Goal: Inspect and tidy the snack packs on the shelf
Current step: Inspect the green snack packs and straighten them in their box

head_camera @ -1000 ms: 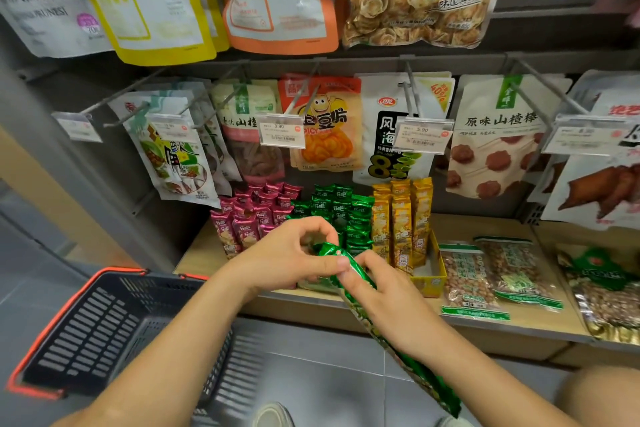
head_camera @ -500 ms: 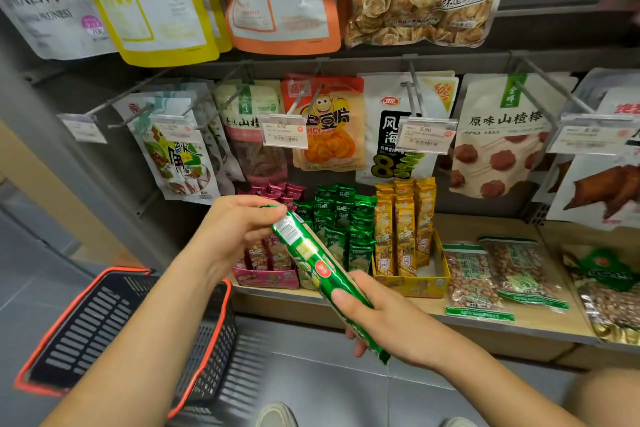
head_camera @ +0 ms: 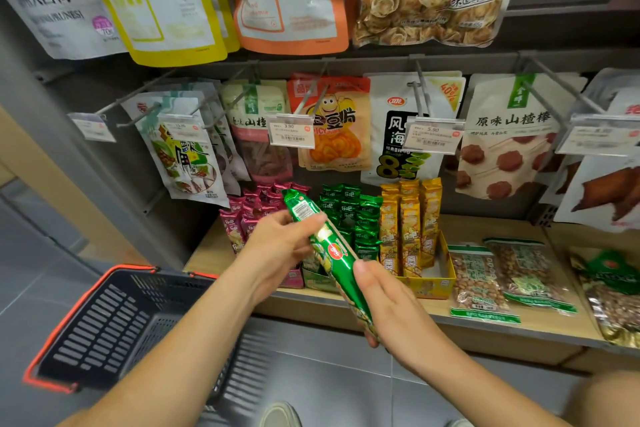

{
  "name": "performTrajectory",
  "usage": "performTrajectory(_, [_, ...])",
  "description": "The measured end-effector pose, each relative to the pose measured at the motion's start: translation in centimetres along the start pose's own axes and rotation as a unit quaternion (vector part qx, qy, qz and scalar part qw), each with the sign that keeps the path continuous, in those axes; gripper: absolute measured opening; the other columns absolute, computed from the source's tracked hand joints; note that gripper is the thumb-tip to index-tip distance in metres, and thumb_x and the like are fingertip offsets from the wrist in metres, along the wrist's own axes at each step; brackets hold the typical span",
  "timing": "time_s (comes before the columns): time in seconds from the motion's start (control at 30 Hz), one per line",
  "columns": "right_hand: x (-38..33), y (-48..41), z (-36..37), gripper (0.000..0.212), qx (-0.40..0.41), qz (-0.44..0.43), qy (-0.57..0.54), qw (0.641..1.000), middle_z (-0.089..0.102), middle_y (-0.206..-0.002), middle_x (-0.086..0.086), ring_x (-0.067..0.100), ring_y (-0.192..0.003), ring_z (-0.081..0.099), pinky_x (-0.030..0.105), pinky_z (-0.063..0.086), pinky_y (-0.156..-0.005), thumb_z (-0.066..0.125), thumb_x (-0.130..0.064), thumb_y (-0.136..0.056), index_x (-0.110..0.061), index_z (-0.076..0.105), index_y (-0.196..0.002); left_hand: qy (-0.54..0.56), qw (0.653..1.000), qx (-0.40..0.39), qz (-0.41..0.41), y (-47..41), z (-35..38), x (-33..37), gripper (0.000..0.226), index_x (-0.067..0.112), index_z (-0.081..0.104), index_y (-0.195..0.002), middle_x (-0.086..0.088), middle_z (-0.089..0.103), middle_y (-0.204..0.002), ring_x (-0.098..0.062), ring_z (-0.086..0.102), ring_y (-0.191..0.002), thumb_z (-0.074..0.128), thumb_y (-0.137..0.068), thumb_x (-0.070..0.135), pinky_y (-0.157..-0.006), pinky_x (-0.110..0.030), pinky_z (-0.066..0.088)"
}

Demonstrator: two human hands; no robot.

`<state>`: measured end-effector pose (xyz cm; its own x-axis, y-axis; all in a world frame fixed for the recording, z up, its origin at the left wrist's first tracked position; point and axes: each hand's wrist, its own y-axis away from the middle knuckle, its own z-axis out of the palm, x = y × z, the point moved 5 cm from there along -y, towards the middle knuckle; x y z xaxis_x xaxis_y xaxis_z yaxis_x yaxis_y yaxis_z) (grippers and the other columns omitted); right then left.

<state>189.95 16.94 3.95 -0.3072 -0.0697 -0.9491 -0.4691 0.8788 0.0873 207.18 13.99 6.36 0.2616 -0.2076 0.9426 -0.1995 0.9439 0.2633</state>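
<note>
Wooden shelf (head_camera: 485,229) below hanging snack bags (head_camera: 505,135)

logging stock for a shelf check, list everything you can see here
held snack pack: one, green, long, tilted in front of the shelf, in both hands
pink packs: many, upright in a box, shelf left
green packs: many, upright, middle
yellow packs: several, upright in a yellow box
nut bags: two, clear with green trim, flat, right of the yellow box
hanging bags: many, mixed colours, on hooks above
price tags: several, white, on hook ends
shelf: one, wood
basket: one, black with red rim, lower left
left hand: grips the pack's upper end
right hand: holds its lower part
</note>
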Motion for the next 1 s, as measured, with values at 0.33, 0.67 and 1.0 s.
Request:
performTrajectory(0.33, [0.2,-0.9,0.2,0.067,-0.076,0.030,-0.016,0.997,0.061,-0.108,-0.003,0.014,-0.094,0.063,0.039,0.055,-0.087,0.026,-0.075,-0.078,-0.032,0.050,-0.123,-0.078,0.997,-0.020,0.006,0.0,0.8,-1.3,0.021,0.006,0.070,-0.095,-0.010,0.075,-0.089,-0.021,0.071,-0.077,0.076,-0.080,0.019,-0.067,-0.028,0.055])
performTrajectory(0.67, [-0.9,-3.1,-4.3,0.068,0.087,0.003,-0.159,0.983,0.068,-0.112,0.007,0.023,-0.102,0.066,0.035,0.056,-0.078,0.069,-0.043,-0.066,-0.015,0.056,-0.127,-0.396,0.905,-0.126,0.091,2.5,4.8,-2.5,0.030,0.019,0.073,-0.084,0.002,0.071,-0.072,-0.004,0.058,-0.061,0.082,-0.066,0.041,-0.063,-0.034,0.051])
performTrajectory(1.0, [-0.5,-2.6,-10.4,0.020,0.297,-0.012,-0.271,0.915,0.066,-0.082,0.001,0.013,-0.076,0.060,0.034,0.048,-0.067,0.056,-0.029,-0.096,-0.010,0.064,-0.097,-0.426,0.890,-0.156,0.043,1.9,4.1,-3.7,0.050,0.024,0.073,-0.093,-0.006,0.073,-0.089,-0.013,0.063,-0.073,0.077,-0.057,0.058,-0.078,-0.043,0.054])
